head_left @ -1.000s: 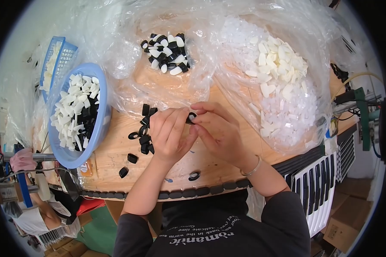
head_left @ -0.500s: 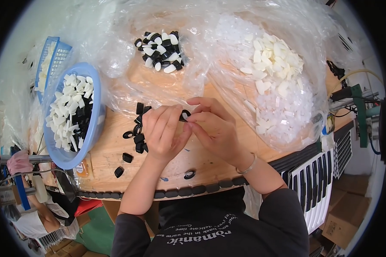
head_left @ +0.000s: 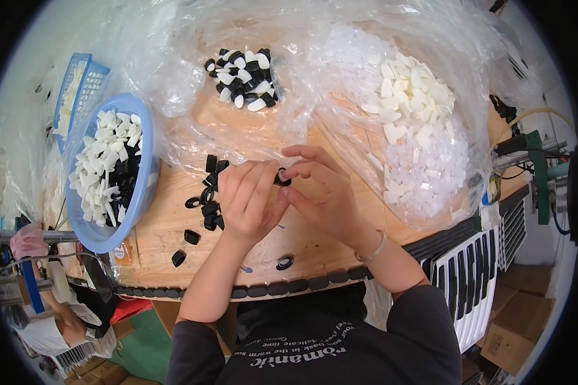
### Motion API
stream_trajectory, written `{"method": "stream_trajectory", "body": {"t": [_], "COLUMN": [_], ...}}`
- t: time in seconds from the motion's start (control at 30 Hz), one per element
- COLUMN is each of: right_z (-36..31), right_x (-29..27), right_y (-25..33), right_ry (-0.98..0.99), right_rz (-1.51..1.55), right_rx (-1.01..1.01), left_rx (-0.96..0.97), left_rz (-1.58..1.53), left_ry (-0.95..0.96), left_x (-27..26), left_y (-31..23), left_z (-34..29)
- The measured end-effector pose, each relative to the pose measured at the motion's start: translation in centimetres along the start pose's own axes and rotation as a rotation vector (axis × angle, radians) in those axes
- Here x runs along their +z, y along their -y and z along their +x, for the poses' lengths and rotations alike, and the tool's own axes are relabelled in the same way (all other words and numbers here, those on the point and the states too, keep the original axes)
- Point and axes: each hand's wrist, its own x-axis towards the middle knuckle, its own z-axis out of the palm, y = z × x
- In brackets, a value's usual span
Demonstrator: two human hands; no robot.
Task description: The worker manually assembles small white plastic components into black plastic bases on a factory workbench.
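Note:
Over the middle of the wooden table, my left hand (head_left: 247, 199) is closed round a small black oval cap (head_left: 282, 178). My right hand (head_left: 324, 192) meets it from the right, with the index fingertip pressed on the cap's opening and the thumb just below. Part of the cap is hidden by my fingers. Beside my left hand lie several loose black caps and rings (head_left: 209, 209). Two single black caps (head_left: 191, 237) sit nearer the table edge, and a black oval ring (head_left: 284, 263) lies in front of my wrists.
A blue basin (head_left: 149, 170) of white and black pieces stands at the left, a blue basket (head_left: 91, 86) behind it. Farther back is a pile of black-and-white pieces (head_left: 245, 78). Cream pieces (head_left: 417, 90) lie on clear plastic sheeting at right. Dark padding (head_left: 298, 286) lines the front edge.
The white spot seen inside the cap is now mostly covered by my right index fingertip. My right thumb has slipped slightly lower. The left hand still grips the cap.

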Motion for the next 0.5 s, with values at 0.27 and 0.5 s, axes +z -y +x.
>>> {"method": "stream_trajectory", "body": {"t": [0.27, 0.5], "right_z": [0.28, -0.45], "right_x": [0.11, -0.02], "right_y": [0.04, -0.33], "right_ry": [0.006, 0.012], "right_rz": [0.047, 0.202], "right_rx": [-0.021, 0.215], "left_rx": [-0.005, -0.121], "left_rz": [-0.025, -0.275], "left_ry": [-0.009, 0.048], "left_x": [-0.01, 0.14], "left_y": [-0.18, -0.35], "left_z": [0.20, 0.35]}}
